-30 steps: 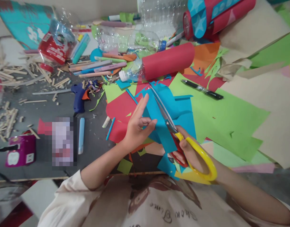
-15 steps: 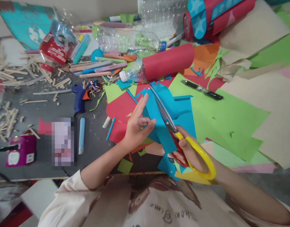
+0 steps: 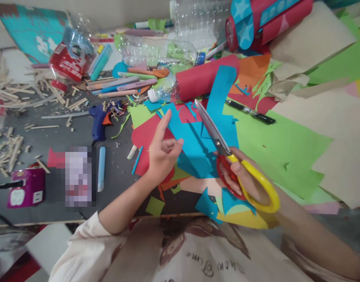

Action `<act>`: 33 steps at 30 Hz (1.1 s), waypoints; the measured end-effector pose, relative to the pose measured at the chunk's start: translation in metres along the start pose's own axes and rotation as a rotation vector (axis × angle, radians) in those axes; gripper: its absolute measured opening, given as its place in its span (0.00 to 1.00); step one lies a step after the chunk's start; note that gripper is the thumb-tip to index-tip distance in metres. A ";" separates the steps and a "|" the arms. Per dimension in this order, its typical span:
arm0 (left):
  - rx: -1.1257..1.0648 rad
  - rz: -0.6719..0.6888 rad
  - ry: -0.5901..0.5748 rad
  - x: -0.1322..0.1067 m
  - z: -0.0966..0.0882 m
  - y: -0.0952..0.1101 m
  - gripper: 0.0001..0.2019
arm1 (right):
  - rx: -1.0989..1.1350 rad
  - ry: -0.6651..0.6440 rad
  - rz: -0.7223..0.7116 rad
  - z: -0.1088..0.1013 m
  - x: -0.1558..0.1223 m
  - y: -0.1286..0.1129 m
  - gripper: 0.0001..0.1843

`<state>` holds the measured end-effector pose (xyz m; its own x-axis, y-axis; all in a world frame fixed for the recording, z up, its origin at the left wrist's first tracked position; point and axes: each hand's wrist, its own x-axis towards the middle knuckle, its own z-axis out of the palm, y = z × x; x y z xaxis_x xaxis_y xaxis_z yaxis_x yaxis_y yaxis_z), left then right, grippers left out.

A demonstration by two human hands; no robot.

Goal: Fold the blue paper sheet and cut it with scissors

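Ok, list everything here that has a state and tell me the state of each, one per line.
left hand: pinching the blue paper, index finger raised
right hand: gripping the scissors
scissors: blades nearly shut, against the blue paper
blue paper: held off the table, strip sticking up
black marker: capped, lying flat
red-wrapped bottle: capped, on its side
glue gun: lying down

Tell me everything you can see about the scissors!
The scissors have long silvery metal blades and two plastic-looking handle loops, one red, one yellow. The blades look nearly shut and point up and left, away from the person, lying over the blue paper. The right hand holds them with its fingers through the loops. The left hand does not touch them; it pinches the paper's left edge.
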<state>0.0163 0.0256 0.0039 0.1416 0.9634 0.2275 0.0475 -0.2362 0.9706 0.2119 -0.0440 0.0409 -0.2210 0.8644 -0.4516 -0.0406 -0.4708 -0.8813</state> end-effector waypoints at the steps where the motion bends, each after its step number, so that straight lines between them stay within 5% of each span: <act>1: 0.015 0.021 0.060 0.003 -0.002 -0.002 0.26 | -0.088 0.033 -0.011 -0.007 -0.001 -0.004 0.17; 6: 0.116 0.117 0.225 0.014 -0.012 -0.012 0.22 | -0.542 0.169 -0.088 -0.045 -0.010 -0.026 0.15; 15: 0.047 0.064 0.148 0.010 -0.008 -0.010 0.20 | -1.291 0.280 -0.059 -0.078 -0.007 -0.008 0.17; 22: 0.058 0.053 0.139 0.010 -0.003 -0.004 0.16 | -1.435 0.451 -0.194 -0.104 -0.001 -0.006 0.17; 28: 0.056 -0.056 0.042 0.010 0.000 -0.002 0.16 | -1.442 0.333 -0.406 -0.126 0.007 -0.003 0.18; 33: 0.069 -0.114 -0.021 0.010 0.001 -0.002 0.18 | -1.438 0.286 -0.357 -0.159 0.017 -0.012 0.19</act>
<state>0.0186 0.0352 0.0044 0.1520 0.9818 0.1135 0.1323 -0.1340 0.9821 0.3638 0.0043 0.0220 -0.2077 0.9768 -0.0521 0.9490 0.1883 -0.2529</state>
